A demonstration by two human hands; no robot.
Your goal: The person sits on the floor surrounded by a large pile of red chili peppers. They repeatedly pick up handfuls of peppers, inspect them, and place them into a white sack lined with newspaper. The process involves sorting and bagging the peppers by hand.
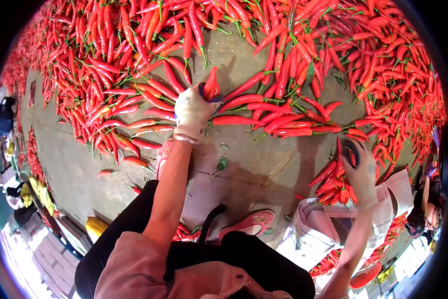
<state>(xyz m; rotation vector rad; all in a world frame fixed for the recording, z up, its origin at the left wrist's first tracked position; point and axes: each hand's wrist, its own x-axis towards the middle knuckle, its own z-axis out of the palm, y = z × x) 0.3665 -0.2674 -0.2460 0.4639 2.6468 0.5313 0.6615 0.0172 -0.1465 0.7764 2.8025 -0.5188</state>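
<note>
Many red chili peppers (108,67) lie heaped on a concrete floor, with looser ones between the piles. My left hand (196,106), in a white work glove with a dark palm, is closed around one or more red chilies (211,84) whose tips stick up past the fingers. My right hand (360,160), gloved alike and somewhat blurred, is at the right beside a bunch of red chilies (334,187). One chili stands upright close to its fingertips; whether the hand grips it is unclear. Below that bunch is the rim of a white woven sack (308,213).
Deep chili heaps curve along the left, far and right sides. A green leaf (222,163) lies on the floor between my arms. My pink sandal (261,220) rests left of the sack. Other people are at both picture edges, one with purple gloves (431,170) at right.
</note>
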